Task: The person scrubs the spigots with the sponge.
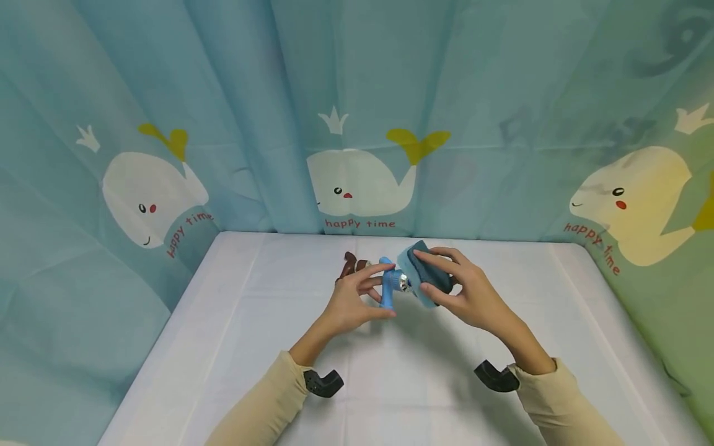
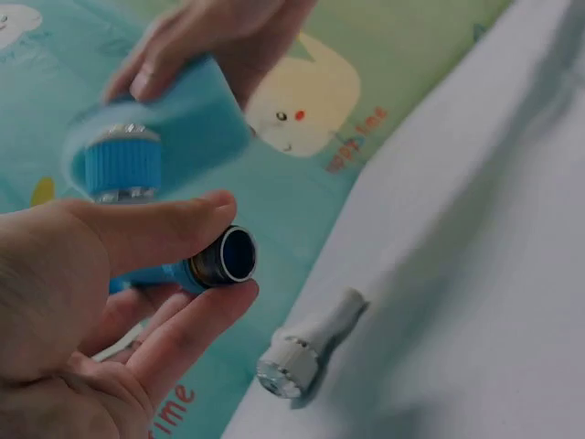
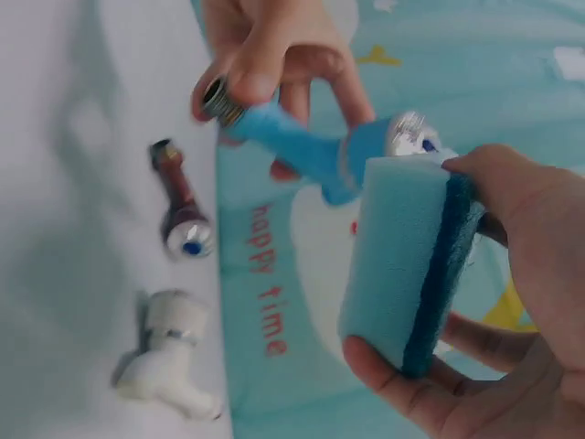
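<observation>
My left hand (image 1: 350,303) pinches a blue tap (image 1: 387,291) by its two ends, between thumb and fingers. One end is a dark threaded opening, plain in the left wrist view. The ribbed knob (image 2: 123,166) with its chrome cap points toward my right hand (image 1: 467,290). That hand holds a two-layer sponge (image 3: 393,261), light blue with a dark teal scouring side. The sponge's light face is turned to the tap, right at the chrome cap. Both hands are raised above the table.
On the white table (image 1: 268,347) lie a brown tap (image 3: 178,197) with a chrome cap, just behind my left hand, and a white tap (image 3: 169,361) near it. A blue curtain (image 1: 474,186) with white whales borders the table. Black mounts (image 1: 323,383) sit on both wrists.
</observation>
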The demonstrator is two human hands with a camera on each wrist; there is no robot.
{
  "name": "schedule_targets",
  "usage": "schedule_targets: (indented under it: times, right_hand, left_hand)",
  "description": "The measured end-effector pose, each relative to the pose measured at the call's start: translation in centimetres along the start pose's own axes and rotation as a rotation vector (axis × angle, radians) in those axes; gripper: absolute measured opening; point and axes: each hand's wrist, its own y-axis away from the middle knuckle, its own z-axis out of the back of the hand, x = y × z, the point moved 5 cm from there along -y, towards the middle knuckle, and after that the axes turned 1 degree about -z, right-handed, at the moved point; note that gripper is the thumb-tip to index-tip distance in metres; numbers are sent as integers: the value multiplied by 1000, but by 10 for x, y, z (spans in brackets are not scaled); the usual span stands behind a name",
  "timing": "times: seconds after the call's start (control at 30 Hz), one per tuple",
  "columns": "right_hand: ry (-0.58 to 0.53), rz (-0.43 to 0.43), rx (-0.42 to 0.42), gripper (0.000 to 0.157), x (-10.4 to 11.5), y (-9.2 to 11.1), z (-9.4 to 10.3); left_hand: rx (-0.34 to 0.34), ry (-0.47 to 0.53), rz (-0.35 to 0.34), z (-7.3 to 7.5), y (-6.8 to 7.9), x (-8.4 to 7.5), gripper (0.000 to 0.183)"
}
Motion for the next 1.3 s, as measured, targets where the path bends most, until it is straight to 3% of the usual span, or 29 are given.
schedule_targets:
  times: [0.13,0.27,0.4,0.57,0.7,0.77,0.97,1.2,1.3]
  right_hand:
    - [-73,-62,-39,59,-6,1,-3]
    - [-227,-132,-32,60,-7,6,-14]
    - [-284,-198,-39,60,-11,13,-26]
    - [-175,-173,-164,62,-8,13,-28]
    - [-19,-27,-228,64,2,12,-29]
    - [52,43,-249,64,6,10,-27]
    - [182,91,-205,64,0,-2,-17]
    - [214,88,-113,60,3,-8,-10]
    - [179,85,-82,59,6,-11,-8]
  left_hand:
    - [-1,95,74,1,-1,3,86]
    - [-19,158,76,0,-2,4,86]
    - [-73,184,86,0,-1,8,86]
    - [-126,109,80,-1,-3,6,85]
    - [-199,38,85,1,-3,3,83]
    - [-198,18,93,1,-4,1,82]
    - [-167,-59,97,3,-3,1,81]
    - [-136,-114,51,2,-4,0,83]
    - [-134,-138,31,3,-3,-2,84]
